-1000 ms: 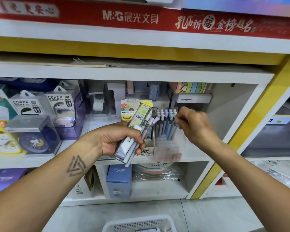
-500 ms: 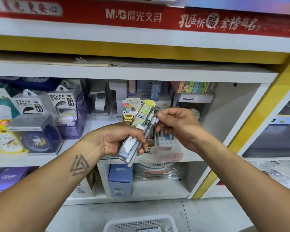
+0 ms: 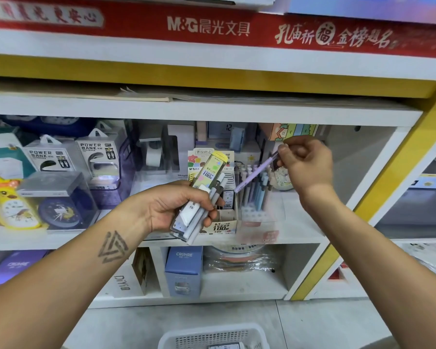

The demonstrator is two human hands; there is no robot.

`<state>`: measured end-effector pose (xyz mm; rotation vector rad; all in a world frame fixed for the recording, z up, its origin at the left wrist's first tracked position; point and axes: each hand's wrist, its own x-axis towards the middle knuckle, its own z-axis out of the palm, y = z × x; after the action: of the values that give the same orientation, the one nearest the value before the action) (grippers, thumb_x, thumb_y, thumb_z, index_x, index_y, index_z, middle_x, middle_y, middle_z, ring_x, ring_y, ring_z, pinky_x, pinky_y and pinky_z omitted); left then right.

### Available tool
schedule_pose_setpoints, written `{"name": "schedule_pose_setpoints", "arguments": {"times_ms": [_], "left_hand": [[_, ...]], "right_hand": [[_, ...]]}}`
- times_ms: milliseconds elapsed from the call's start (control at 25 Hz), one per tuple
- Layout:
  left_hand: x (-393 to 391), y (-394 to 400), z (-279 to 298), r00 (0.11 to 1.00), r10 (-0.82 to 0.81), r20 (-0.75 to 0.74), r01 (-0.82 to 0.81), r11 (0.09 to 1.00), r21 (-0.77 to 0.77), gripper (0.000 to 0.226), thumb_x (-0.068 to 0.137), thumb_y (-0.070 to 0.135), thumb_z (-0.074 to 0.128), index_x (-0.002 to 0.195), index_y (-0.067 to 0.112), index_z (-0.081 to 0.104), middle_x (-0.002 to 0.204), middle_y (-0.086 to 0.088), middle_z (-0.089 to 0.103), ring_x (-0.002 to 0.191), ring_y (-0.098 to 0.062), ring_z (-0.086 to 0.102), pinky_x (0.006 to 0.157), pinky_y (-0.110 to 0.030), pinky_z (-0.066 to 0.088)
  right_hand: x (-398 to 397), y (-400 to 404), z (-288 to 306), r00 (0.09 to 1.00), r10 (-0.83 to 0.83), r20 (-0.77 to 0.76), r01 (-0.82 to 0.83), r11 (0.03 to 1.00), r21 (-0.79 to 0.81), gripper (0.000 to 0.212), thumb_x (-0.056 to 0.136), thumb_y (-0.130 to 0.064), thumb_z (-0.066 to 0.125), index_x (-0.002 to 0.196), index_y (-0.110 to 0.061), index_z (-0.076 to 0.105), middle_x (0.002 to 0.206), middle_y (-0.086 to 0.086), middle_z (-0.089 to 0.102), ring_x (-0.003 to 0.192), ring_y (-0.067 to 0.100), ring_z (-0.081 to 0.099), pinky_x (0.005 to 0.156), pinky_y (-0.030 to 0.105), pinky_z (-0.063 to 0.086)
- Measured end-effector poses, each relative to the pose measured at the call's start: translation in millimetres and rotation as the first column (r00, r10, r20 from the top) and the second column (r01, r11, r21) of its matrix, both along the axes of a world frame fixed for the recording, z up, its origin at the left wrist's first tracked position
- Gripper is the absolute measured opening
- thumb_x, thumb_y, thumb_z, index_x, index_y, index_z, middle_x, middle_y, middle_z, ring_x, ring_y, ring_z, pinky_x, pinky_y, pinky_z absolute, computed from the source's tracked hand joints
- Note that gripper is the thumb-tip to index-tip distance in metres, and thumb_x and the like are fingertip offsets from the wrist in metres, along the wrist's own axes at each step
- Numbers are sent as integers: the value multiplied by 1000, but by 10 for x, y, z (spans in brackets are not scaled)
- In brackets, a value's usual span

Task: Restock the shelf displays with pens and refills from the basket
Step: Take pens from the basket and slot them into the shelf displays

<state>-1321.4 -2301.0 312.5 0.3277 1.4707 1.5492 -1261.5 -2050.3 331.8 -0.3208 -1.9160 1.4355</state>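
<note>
right hand [image 3: 306, 163] pinches lilac pen [image 3: 256, 172], tip blurred; left hand [image 3: 176, 205] grips refill pack [image 3: 207, 177] w/ pens, maybe three; basket [image 3: 212, 337] cut off.

Pen holder [image 3: 256, 197] right of refill box [image 3: 225, 217] on shelf [image 3: 300, 233]; basket [image 3: 212, 336] below, probably floor.

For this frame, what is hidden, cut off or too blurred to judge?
Head view only:
- Basket: cut off by the bottom edge; contents mostly out of view.
- Bundle of pens and refills: the left hand covers its middle; count unclear.
- Clear pen holder: blurred; slots unreadable.
- Purple pen: top hidden in the right hand.
</note>
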Motion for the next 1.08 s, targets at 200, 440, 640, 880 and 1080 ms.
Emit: {"name": "schedule_pose_setpoints", "arguments": {"times_ms": [200, 440, 640, 880, 1080], "left_hand": [[14, 2, 20, 999, 54, -2, -54, 999, 2, 26, 71, -5, 63, 96, -2, 68, 73, -19, 65, 57, -24, 64, 54, -29, 55], [12, 37, 5, 998, 56, -15, -56, 998, 25, 20, 73, -7, 63, 90, 0, 71, 73, -19, 66, 57, -25, 65, 56, -29, 56], [2, 74, -28, 999, 45, 7, -45, 998, 47, 25, 74, -9, 63, 98, -3, 66, 75, -18, 67, 59, -25, 66, 55, -30, 55], [7, 94, -17, 999, 51, 3, -51, 997, 61, 20, 78, -11, 61, 94, -3, 69, 75, -19, 68, 60, -26, 67, 55, -30, 56], [43, 103, -23, 1000, 30, -7, -29, 994, 102, 26, 76, -13, 62, 100, -3, 66, 78, -17, 69, 65, -26, 68, 56, -32, 56]], "right_hand": [[123, -103, -66, 994, -5, 110, -51, 866, 498, 8, 93, -14, 69, 101, -14, 66, 83, -2, 67, 77, 12, 64, 74, 29, 56], [101, 36, -23, 1000, -31, -3, 29, 885, 465, 10, 94, -13, 63, 102, -13, 70, 85, 4, 71, 79, 19, 65, 77, 42, 57], [66, -26, -283, 988, -20, 152, -110, 599, 793, 10, 99, -24, 56, 108, -19, 56, 86, 5, 71, 73, 28, 64, 64, 42, 55], [72, 9, -325, 984, 30, 176, -166, 521, 837, 14, 95, -16, 61, 89, -19, 49, 67, 0, 60, 58, 23, 54, 51, 40, 49], [44, -5, -290, 964, -66, 256, -198, 462, 864, 13, 96, -16, 61, 89, -10, 70, 89, 5, 63, 80, 29, 61, 63, 41, 52]]}}
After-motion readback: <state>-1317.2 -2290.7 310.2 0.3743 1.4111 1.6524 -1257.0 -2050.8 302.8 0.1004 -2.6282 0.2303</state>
